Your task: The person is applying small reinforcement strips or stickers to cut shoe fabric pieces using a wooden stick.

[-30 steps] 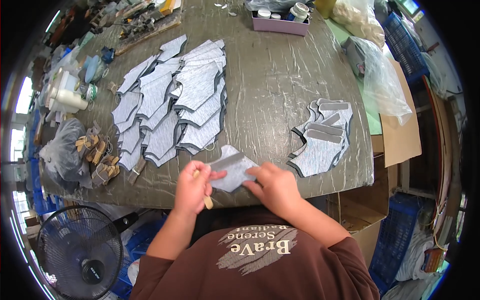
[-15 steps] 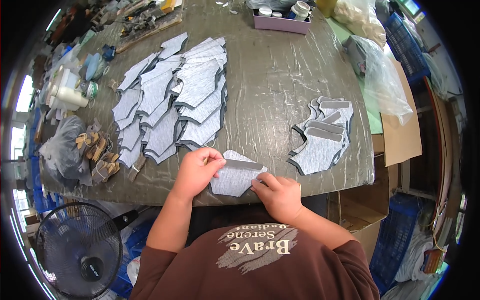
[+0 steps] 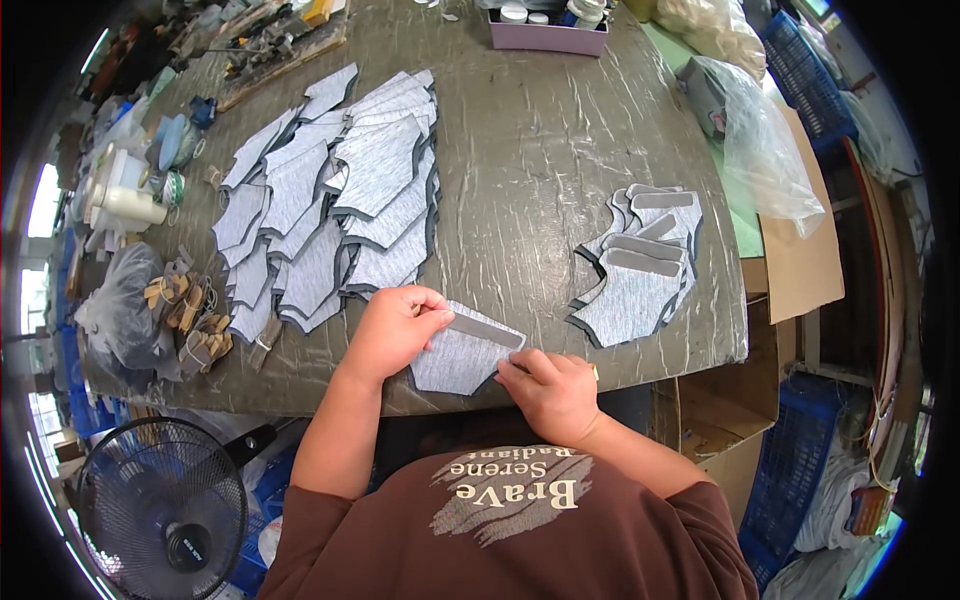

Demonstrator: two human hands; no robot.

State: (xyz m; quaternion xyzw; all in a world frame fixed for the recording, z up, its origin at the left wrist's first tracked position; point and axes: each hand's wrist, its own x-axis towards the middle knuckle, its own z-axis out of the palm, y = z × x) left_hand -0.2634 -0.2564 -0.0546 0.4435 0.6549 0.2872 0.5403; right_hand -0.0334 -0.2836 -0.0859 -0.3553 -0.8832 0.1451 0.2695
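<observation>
A light grey cut fabric piece (image 3: 457, 364) lies at the near edge of the table, with a darker grey strip (image 3: 490, 331) across its upper part. My left hand (image 3: 396, 334) is closed, thumb and finger pinching at the strip's left end. At the piece's right edge, my right hand (image 3: 548, 393) is closed on the fabric; something small and yellow shows beside its fingers. Overlapping rows of similar dark-edged fabric pieces (image 3: 380, 165) spread over the left of the table. To the right lies a smaller stack of pieces (image 3: 632, 295) bearing the same dark strips.
A pink-purple box (image 3: 549, 38) of jars stands at the table's far side. Bundled tan pieces (image 3: 205, 340) and a plastic bag (image 3: 125, 300) sit at the left edge. A black fan (image 3: 165, 510) stands at lower left, a cardboard box (image 3: 725, 415) at lower right.
The view has shifted slightly. The strip now lies closer along the upper right edge of the piece, and the piece is tilted a little more. Both hands keep their places on it.
</observation>
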